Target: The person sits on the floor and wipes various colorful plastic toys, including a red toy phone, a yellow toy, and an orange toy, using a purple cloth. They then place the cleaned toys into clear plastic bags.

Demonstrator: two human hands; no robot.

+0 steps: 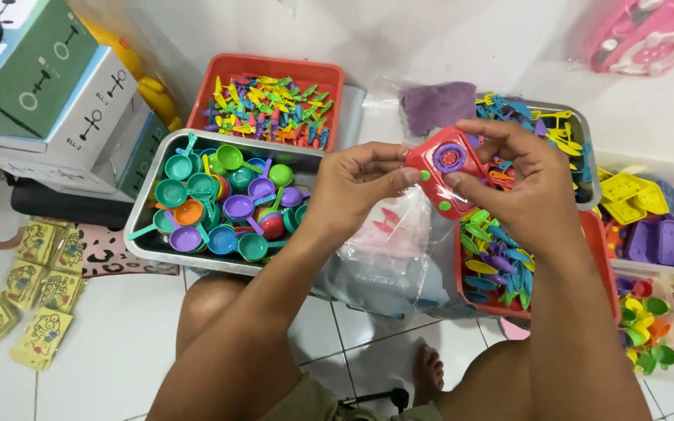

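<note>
Your left hand (pixel 352 183) and right hand (pixel 520 175) meet above your knees, both closed on a small red toy stove (pixel 445 170) with a purple burner ring on top and green knobs. Your left thumb and fingers pinch its near-left edge; your right fingers curl over its far side, with the thumb pressed on its near-right edge. The stove is held tilted, in the air, above a clear plastic bag (pixel 388 249) that lies crumpled between your hands and the floor.

To the left of your left hand stands a metal tray (pixel 143 242) filled with small toy pans in teal, purple, orange and green. Behind it is a red tray (pixel 274 66) of mixed coloured toy utensils. Below your right hand a second red tray (pixel 598 257) holds blue, green and yellow pieces; behind that hand a second metal tray (pixel 583 129) holds blue and yellow ones. Stacked cardboard boxes (pixel 64 93) stand at far left, with yellow packets (pixel 33 304) on the white tiled floor (pixel 118 351).
</note>
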